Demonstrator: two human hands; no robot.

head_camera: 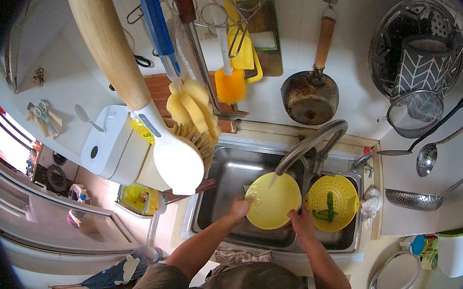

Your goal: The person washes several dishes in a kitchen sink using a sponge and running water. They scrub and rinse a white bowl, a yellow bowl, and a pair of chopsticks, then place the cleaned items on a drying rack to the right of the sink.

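A round yellow plastic basin (pixel 272 203) is held between my two hands over the large bowl of the stainless steel sink (pixel 230 161). My left hand (pixel 240 208) grips its left rim, and my right hand (pixel 301 221) grips the lower right rim. From the curved faucet (pixel 297 151) above, a stream of water runs into the basin. Just right of my right hand, a yellow colander (pixel 314 196) sits in the smaller sink bowl. Green peppers (pixel 330 204), or a similar long green vegetable, lie inside it.
A wooden-handled brush (pixel 112 37) and other utensils hang at the upper left, close to the camera. A small saucepan (pixel 310 97) hangs on the wall behind the faucet. Ladles and strainers (pixel 415 113) hang at right. A waste bin (pixel 138 199) hangs left of the sink.
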